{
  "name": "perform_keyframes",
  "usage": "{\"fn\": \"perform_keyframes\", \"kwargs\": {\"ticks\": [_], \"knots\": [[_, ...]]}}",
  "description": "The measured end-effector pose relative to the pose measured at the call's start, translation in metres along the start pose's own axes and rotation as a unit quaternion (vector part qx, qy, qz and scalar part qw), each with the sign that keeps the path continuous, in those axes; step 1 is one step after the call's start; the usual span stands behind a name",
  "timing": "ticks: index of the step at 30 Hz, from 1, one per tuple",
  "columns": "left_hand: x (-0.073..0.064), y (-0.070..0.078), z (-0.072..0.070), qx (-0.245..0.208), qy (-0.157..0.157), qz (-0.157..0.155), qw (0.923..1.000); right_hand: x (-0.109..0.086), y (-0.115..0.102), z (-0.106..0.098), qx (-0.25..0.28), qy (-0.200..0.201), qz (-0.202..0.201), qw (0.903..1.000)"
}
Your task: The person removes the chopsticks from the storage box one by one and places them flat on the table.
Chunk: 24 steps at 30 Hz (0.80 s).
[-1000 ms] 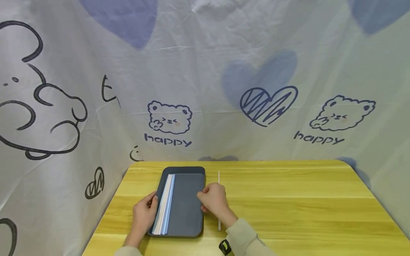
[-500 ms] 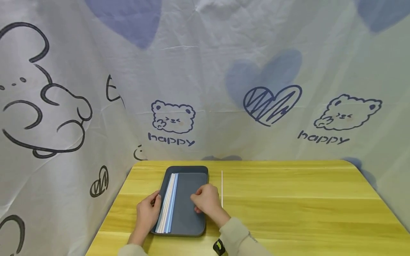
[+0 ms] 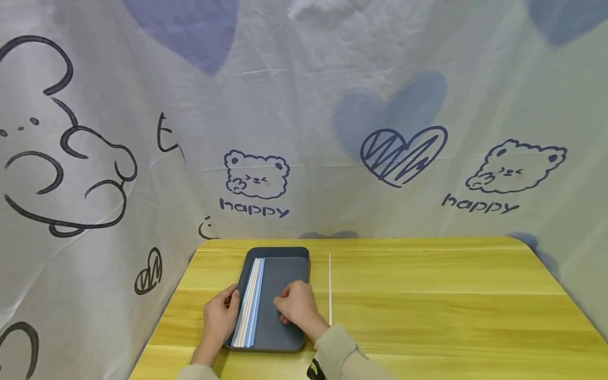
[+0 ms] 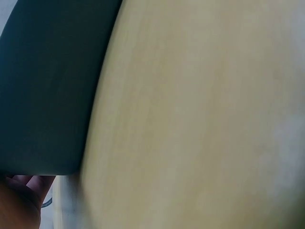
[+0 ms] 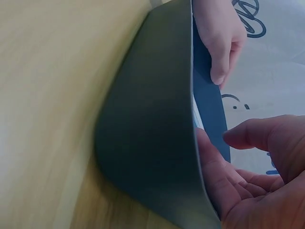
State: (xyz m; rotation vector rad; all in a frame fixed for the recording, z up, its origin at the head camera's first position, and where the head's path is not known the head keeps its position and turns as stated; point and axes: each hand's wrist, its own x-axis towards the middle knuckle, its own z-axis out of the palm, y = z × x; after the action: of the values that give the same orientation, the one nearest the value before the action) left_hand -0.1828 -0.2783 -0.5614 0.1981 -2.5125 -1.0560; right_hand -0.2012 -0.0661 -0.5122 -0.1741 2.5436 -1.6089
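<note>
A dark grey rectangular tray [image 3: 285, 269] stands on the table's left half. Along its left side lies a row of slim chopsticks [image 3: 249, 306], white, pinkish and light blue. My left hand [image 3: 219, 316] grips the tray's left wall, its thumb over the rim in the right wrist view. My right hand [image 3: 298, 306] is over the bare right part of the tray, fingers bent and holding nothing. The right wrist view shows a gap between its thumb and fingers [image 5: 217, 176]. A single pale chopstick [image 3: 330, 285] lies right of the tray, its near end hidden by my right arm.
The yellow wood-grain table [image 3: 427, 306] stretches away to the right. A white cloth [image 3: 309, 200] printed with bears and hearts hangs behind and at the sides. A dark wrist strap [image 3: 315, 369] shows by my right sleeve.
My right hand has moved left from the tray's right rim to over its inside. The left hand keeps its grip. The head view has shifted slightly.
</note>
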Motion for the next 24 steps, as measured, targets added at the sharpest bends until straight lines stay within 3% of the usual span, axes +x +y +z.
{"fn": "perform_keyframes", "kwargs": {"ticks": [13, 24], "knots": [[0.002, -0.002, -0.001, 0.003, 0.008, -0.002, 1.0000, -0.001, -0.003, 0.028, -0.001, -0.002, -0.022, 0.9998], [0.002, -0.001, -0.001, 0.005, -0.004, -0.021, 0.9998, -0.003, -0.003, 0.059, 0.044, -0.020, 0.001, 0.9988]]}}
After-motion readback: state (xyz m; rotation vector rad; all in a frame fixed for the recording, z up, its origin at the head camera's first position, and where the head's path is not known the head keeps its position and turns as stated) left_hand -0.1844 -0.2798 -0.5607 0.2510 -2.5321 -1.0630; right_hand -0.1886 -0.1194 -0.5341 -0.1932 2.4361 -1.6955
